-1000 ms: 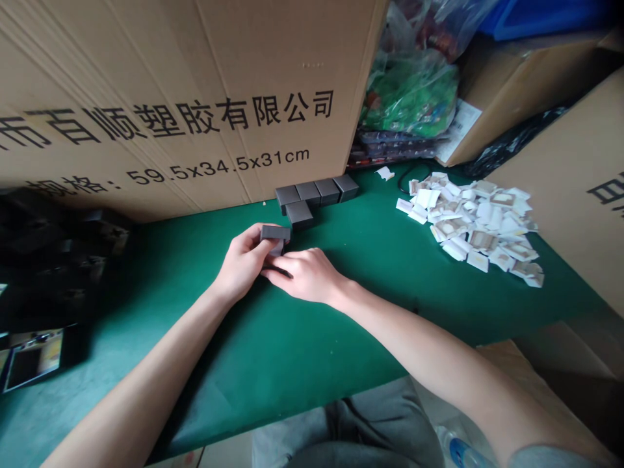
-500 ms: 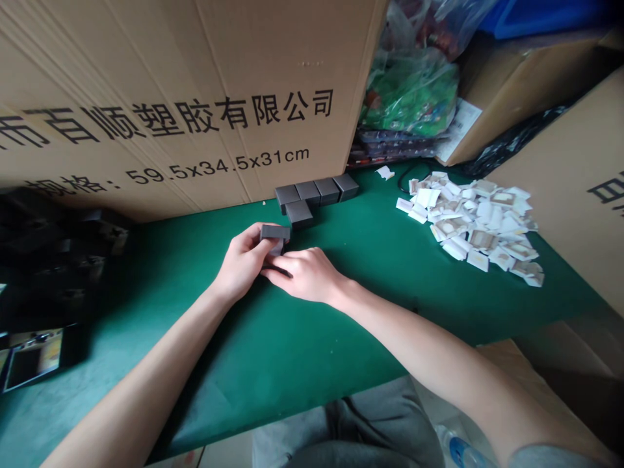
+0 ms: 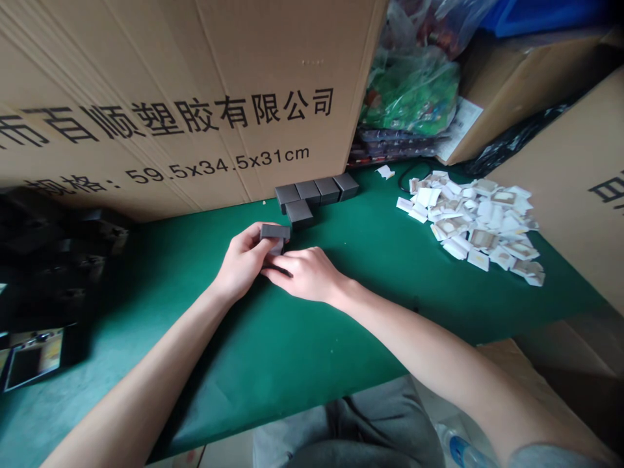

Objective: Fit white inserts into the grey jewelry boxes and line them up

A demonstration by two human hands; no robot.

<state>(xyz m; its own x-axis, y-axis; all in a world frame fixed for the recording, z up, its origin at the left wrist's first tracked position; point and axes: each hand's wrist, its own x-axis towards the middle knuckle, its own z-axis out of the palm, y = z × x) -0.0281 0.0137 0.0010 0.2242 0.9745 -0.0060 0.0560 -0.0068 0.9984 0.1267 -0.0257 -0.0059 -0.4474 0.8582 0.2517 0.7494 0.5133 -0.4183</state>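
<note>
My left hand [image 3: 241, 263] and my right hand [image 3: 306, 273] meet over the green table [image 3: 273, 338], both closed around a small dark grey box [image 3: 274, 232]. The box's lid shows above my left fingertips; its lower part is hidden between the hands. Just beyond them, several more dark grey boxes [image 3: 316, 192] stand in a row against a big cardboard carton [image 3: 185, 97], with one [image 3: 299, 213] set in front of the row.
A heap of small white and tan cards [image 3: 475, 221] lies at the right. Black trays [image 3: 43, 273] are piled at the left edge. Plastic bags [image 3: 409, 91] and more cartons [image 3: 570, 175] crowd the back right.
</note>
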